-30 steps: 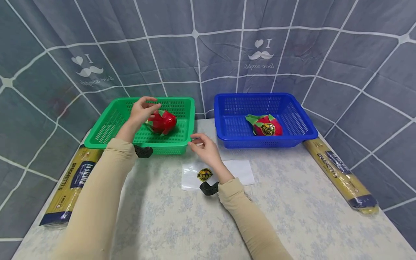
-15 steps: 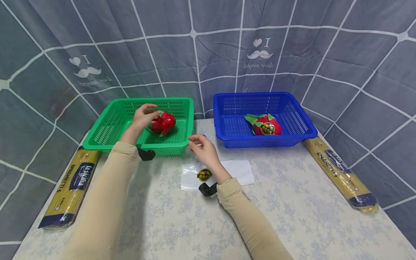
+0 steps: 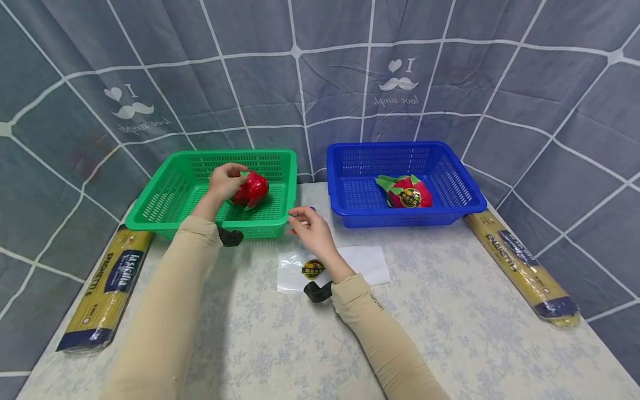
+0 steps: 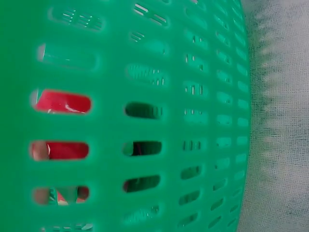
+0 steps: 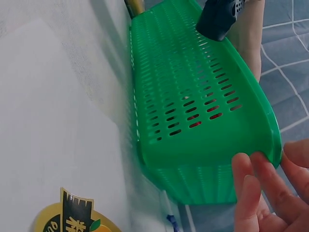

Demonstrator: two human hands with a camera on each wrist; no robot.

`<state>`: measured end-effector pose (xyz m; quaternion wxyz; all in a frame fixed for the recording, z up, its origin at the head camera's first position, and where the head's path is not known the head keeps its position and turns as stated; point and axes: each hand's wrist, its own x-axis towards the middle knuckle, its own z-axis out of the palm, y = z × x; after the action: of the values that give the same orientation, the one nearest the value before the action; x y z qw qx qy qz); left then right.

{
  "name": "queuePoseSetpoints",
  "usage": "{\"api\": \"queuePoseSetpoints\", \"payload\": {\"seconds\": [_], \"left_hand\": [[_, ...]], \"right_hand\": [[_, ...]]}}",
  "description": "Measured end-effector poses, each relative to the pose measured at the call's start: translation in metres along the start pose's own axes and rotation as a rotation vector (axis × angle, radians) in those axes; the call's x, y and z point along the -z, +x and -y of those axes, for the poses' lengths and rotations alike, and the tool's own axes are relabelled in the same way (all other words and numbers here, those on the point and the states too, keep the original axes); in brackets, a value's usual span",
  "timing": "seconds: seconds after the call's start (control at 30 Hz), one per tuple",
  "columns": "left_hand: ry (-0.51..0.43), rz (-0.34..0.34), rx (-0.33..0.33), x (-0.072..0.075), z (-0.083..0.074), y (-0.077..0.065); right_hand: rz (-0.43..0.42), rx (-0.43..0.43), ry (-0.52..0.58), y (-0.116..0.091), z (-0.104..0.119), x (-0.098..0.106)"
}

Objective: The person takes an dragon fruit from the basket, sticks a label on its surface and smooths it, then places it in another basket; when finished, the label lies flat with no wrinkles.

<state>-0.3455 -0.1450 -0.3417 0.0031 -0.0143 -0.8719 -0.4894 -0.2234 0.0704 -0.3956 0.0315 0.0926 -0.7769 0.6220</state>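
A glossy red dragon fruit point(image 3: 256, 189) with green leaf tips lies in the green basket point(image 3: 260, 224). My left hand point(image 3: 224, 183) reaches over the basket's front rim and grips the fruit's left side, thumb and fingers at its upper part. Through slots in the left wrist view, red skin point(image 4: 63, 102) and a fingertip point(image 4: 41, 151) show; the rest is hidden by the basket wall. My right hand point(image 3: 312, 230) pinches the green basket's front right corner; in the right wrist view its fingers point(image 5: 268, 171) lie on the rim.
At the right stands a blue basket point(image 3: 410, 218) holding another dragon fruit point(image 3: 412, 191) with a round label. A white sheet point(image 3: 367, 264) with a black and yellow sticker point(image 3: 313, 269) lies under my right wrist. Spaghetti packs flank both sides, left point(image 3: 105, 294) and right point(image 3: 525, 272).
My left hand has lowered and moved slightly right, onto the dragon fruit in the green basket. The right hand has stayed at the basket's corner.
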Motion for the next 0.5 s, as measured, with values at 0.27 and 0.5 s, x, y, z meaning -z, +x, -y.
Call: {"api": "queuePoseSetpoints", "payload": {"seconds": [0.27,0.5], "left_hand": [[-0.053,-0.096,0.025,0.006,0.0,-0.006],[-0.238,-0.243,-0.016,0.012,-0.02,-0.015]], "right_hand": [[-0.015,-0.024,-0.01,0.0,0.002,0.001],[-0.13,-0.025,-0.102,-0.001,0.007,0.006]]}}
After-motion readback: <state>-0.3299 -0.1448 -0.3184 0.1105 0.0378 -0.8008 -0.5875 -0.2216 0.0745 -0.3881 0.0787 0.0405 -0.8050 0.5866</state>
